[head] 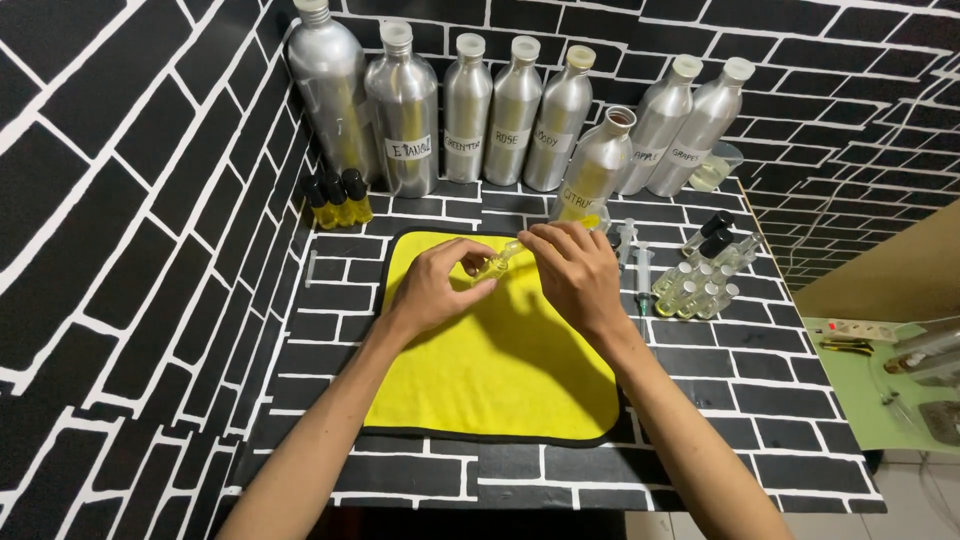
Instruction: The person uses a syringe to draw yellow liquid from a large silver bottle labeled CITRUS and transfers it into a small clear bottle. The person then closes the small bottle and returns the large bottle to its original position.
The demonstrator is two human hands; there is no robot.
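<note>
I note a small clear vial (490, 264) held above the far edge of the yellow cloth (500, 370), which lies at the middle of the desk (420, 470). My left hand (435, 285) is closed around the vial's body; my right hand (575, 270) pinches its upper end with fingertips, where a clear slender piece, possibly a nozzle or cap, projects. I cannot tell whether that piece is seated or loose. The vial appears to hold a little yellowish liquid. Judging from this, the vial in hand is mid-assembly. To the right of the cloth, a cluster of small open vials (690, 293) with pale liquid stands uncapped, with two black caps (715, 235) beyond them, so most of that batch seems unfinished. A syringe (641, 275) lies just beside the cloth's right edge. At the desk's far left corner, three capped yellow bottles (337, 200) look complete. Along the far edge stands a row of aluminium bottles (500, 110); one, uncapped (597, 165), stands forward of the row.
</note>
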